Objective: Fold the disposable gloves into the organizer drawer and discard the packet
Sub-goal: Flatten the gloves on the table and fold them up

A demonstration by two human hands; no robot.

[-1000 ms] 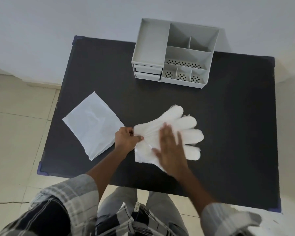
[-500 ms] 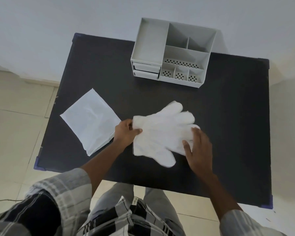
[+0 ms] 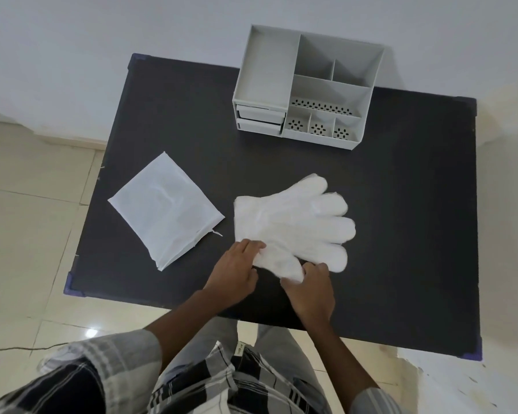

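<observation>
The flat stack of thin white disposable plastic gloves [image 3: 293, 222] lies on the black rectangular bench [image 3: 401, 234], in front of the grey plastic compartment organizer [image 3: 305, 85], fingers pointing right. Half a second ago the right hand [image 3: 310, 289] lay at the glove fingertips; now it has come back to the near edge, its grip pinching the glove thumb. The left hand [image 3: 237, 273] has slid from the cuff's far corner to the near corner, fingertips pressed flat on the plastic. Both hands at the near edge suggest smoothing is over and a fold away from the body is starting. The organizer's two small drawers [image 3: 260, 118] look shut. The empty white plastic packet [image 3: 165, 216] lies left of the gloves, not yet discarded.
</observation>
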